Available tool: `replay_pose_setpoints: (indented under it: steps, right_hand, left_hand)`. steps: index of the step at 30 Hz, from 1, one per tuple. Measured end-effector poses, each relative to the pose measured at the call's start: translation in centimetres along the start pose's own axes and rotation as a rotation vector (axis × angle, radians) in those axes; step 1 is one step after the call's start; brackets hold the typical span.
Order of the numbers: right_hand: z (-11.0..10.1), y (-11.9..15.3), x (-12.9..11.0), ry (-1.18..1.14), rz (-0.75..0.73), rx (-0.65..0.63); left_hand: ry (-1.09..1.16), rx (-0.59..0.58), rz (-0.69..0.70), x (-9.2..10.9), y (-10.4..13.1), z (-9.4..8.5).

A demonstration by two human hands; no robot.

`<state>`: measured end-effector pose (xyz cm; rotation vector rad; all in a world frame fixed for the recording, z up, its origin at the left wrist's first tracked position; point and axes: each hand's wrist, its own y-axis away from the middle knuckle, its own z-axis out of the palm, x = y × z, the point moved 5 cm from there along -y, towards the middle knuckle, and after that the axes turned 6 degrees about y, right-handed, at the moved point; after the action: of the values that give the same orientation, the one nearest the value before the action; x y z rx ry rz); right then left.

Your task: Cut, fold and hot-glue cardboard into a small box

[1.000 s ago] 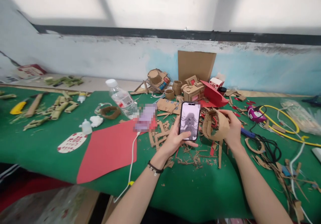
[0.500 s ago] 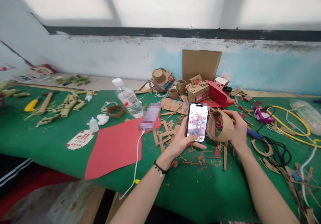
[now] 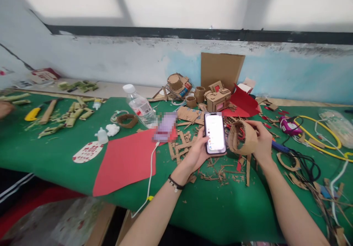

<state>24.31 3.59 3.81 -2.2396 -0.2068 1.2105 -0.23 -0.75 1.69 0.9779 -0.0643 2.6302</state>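
My left hand (image 3: 197, 152) is closed around a smartphone (image 3: 215, 134), its thumb at the screen's left edge. The lit screen is mostly white, with a column of small icons. In my right hand (image 3: 261, 143) is a ring of rolled cardboard (image 3: 244, 138), gripped at its right side just beside the phone. Cardboard strips (image 3: 182, 145) and shreds lie on the green tabletop under and around both hands. Behind them stands a small cardboard camera model (image 3: 218, 99), with a folded red sheet (image 3: 245, 100) to its right.
A water bottle (image 3: 140, 106), a second phone (image 3: 165, 126) on a white cable and red paper (image 3: 127, 161) lie left. Cut green stalks (image 3: 75, 115) and a yellow-handled tool (image 3: 32, 114) are farther left, near another person's hand (image 3: 6, 109). A purple device (image 3: 289, 125) and yellow cable (image 3: 335, 135) lie right.
The phone's screen has gone from a grid of app icons to a mostly white page, and my left thumb has drawn back to its left edge. The red sheet behind has shifted shape.
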Motion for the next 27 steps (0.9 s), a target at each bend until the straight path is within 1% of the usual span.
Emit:
replay_pose_setpoints:
  steps: [3, 8, 11, 15, 19, 21, 24, 27]
  right_hand:
    - [0.1, 0.0, 0.0, -0.011, 0.019, -0.010]
    - [0.1, 0.0, -0.1, -0.009, 0.017, -0.011]
    - [0.1, 0.0, -0.3, -0.001, 0.025, -0.010]
    - [0.2, -0.2, -0.4, 0.028, 0.028, -0.031]
    - [0.0, -0.6, 0.0, 0.173, 0.043, -0.052]
    - [-0.5, -0.9, 0.5, 0.297, 0.079, -0.028]
    - [-1.1, -1.0, 1.7, 0.437, 0.199, -0.002]
    - [-1.4, -1.1, 2.9, 0.451, 0.286, -0.039]
  left_hand:
    - [0.032, 0.070, 0.031, 0.0, -0.5, -0.7]
    - [0.006, 0.157, 0.071, 0.0, -0.9, -1.5]
    - [0.006, 0.177, 0.105, 0.1, -1.0, -1.5]
    - [-0.015, 0.196, 0.116, 0.1, -1.0, -1.6]
    - [-0.046, 0.223, 0.129, 0.3, -1.0, -1.7]
    - [-0.048, 0.226, 0.131, 0.3, -0.9, -1.7]
    - [-0.040, 0.223, 0.129, 0.3, -1.0, -1.8]
    - [-0.047, 0.220, 0.130, 0.4, -1.0, -1.9]
